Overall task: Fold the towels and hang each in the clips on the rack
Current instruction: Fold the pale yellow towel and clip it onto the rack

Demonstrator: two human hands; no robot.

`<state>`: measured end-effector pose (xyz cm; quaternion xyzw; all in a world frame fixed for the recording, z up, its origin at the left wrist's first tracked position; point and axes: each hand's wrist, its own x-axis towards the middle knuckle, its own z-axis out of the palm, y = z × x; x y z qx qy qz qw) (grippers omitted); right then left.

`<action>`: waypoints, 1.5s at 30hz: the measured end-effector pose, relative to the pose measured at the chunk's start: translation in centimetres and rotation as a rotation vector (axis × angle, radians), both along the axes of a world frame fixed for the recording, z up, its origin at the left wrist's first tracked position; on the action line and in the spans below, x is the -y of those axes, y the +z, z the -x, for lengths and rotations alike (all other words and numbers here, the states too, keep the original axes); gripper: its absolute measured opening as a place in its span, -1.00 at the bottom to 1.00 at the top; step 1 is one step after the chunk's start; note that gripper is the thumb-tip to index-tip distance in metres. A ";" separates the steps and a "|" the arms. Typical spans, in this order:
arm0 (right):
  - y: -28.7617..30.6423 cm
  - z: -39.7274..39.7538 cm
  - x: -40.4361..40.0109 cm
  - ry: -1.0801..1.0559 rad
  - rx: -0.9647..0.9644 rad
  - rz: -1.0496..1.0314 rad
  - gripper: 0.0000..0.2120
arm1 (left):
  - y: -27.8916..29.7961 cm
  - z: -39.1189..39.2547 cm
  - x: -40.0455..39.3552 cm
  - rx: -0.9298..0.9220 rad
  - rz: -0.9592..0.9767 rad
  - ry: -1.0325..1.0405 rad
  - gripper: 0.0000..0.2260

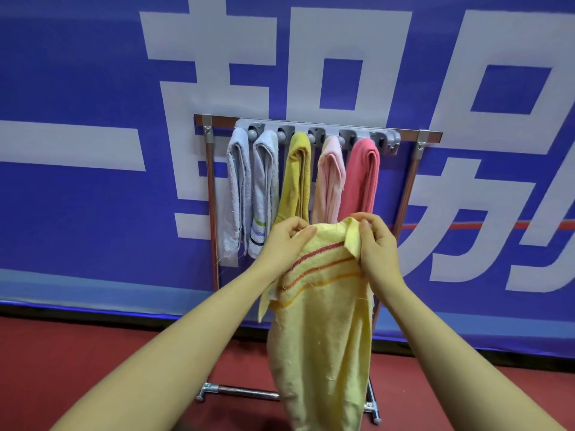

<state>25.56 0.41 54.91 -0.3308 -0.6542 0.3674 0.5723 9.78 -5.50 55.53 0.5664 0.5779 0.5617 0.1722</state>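
I hold the pale yellow towel (323, 321) up near me, in front of the rack (413, 169) — my left hand (284, 244) and right hand (378, 247) each pinch its top edge. It is still being folded. Five towels hang clipped; next I must reach the rightmost clip (390, 144).

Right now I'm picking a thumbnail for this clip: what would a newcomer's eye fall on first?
First the pale yellow towel with red and orange stripes, held up at centre by the left hand and the right hand, each pinching its top edge. Behind it, five folded towels hang in a row from the grey clip rail of the rack: two white, one mustard, one pale pink, one coral. A huge blue banner with white characters fills the background.
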 end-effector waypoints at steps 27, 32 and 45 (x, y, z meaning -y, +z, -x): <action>-1.0 -0.7 -0.4 -0.265 -0.053 -0.008 -0.86 | -1.4 3.9 0.6 -0.362 0.200 -0.038 -0.89; -1.1 -1.4 -0.6 -0.313 -0.091 0.029 -0.86 | -3.3 4.9 0.5 -0.343 0.236 0.058 -0.84; -1.2 0.7 0.7 0.112 0.209 -0.101 -0.80 | 0.9 1.6 0.0 -0.147 0.033 -0.116 -0.93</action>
